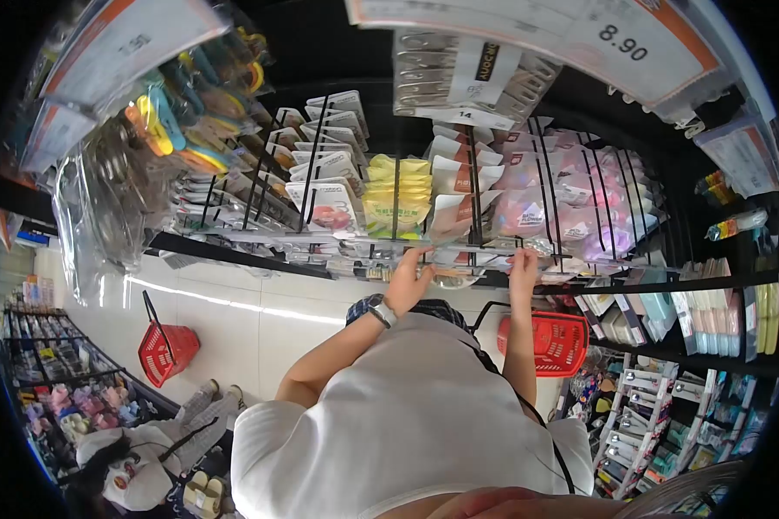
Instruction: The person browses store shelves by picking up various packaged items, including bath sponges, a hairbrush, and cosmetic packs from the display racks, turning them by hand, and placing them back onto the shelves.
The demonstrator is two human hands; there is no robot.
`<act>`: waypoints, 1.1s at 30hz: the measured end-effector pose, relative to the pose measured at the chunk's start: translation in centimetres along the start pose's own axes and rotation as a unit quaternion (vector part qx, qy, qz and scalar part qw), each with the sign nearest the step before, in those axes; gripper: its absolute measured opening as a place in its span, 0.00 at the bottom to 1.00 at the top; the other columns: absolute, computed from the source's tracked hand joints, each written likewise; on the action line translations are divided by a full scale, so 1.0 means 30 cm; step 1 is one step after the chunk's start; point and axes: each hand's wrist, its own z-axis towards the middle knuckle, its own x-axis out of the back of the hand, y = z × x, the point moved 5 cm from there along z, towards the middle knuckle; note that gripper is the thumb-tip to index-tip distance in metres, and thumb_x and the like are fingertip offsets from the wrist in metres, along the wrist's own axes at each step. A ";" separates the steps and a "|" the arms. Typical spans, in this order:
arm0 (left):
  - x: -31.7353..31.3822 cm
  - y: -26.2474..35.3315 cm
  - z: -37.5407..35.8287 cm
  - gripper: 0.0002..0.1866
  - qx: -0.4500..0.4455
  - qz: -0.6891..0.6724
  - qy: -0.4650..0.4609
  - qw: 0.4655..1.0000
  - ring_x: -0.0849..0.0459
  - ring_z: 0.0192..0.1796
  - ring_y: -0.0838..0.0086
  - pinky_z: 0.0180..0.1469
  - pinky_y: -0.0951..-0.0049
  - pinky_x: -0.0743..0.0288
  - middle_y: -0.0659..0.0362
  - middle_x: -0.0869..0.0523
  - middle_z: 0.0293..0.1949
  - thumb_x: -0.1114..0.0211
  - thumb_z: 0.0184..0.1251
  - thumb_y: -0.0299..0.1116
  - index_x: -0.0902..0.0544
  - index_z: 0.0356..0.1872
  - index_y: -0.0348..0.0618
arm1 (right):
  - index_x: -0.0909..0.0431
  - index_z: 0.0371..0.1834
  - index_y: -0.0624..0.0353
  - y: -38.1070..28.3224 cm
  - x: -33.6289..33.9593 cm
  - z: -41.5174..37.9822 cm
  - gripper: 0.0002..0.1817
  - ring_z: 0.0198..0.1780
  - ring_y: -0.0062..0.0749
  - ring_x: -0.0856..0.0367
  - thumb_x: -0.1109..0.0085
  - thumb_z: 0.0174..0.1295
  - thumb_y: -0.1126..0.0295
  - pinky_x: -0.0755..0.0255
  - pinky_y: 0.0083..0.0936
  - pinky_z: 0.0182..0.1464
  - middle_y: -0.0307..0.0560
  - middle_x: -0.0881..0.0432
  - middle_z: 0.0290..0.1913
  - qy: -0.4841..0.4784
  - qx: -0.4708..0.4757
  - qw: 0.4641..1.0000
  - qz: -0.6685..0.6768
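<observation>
We've got both hands up at the front rail of the hanging rack mid-frame: our left hand (407,278), with a wristwatch (383,312), curls its fingers over the shelf-edge strip (459,253), and our right hand (523,266) pinches the same strip below the pink packets (528,208). Yellow packets (396,197) hang just above the left hand. Readable bits: a price tag (619,39) saying "8.90" at top right, and a "14" label (465,115) under the clips.

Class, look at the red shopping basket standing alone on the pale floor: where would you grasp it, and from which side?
Grip the red basket by its dark handle, coming from above: the handle stands raised over the open top, free of the mesh walls, with bare floor around it.
</observation>
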 end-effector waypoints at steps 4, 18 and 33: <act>0.067 0.010 -0.027 0.18 0.012 0.027 0.039 0.999 0.23 0.50 0.69 0.50 0.72 0.31 0.53 0.22 0.47 0.41 0.62 0.30 0.29 0.53 0.39 | 0.29 0.38 0.59 0.008 -0.076 -0.041 0.10 0.23 0.17 0.32 0.51 0.65 0.63 0.38 0.16 0.23 0.38 0.25 0.25 -0.049 0.001 0.999 -0.007; 0.577 -0.118 -0.126 0.12 0.041 -0.089 0.381 0.920 0.25 0.45 0.77 0.45 0.79 0.31 0.56 0.22 0.44 0.45 0.64 0.27 0.28 0.47 0.34 | 0.28 0.29 0.59 -0.052 -0.360 -0.210 0.12 0.22 0.16 0.32 0.52 0.66 0.62 0.38 0.15 0.25 0.36 0.26 0.22 -0.274 0.026 0.959 -0.063; 0.883 -0.159 0.125 0.32 -0.032 -0.180 0.366 0.912 0.27 0.51 0.65 0.58 0.69 0.36 0.49 0.27 0.53 0.35 0.56 0.30 0.39 0.61 0.32 | 0.28 0.29 0.58 -0.255 -0.648 -0.464 0.12 0.21 0.14 0.32 0.53 0.66 0.62 0.38 0.13 0.24 0.36 0.25 0.24 -0.357 -0.042 0.933 -0.005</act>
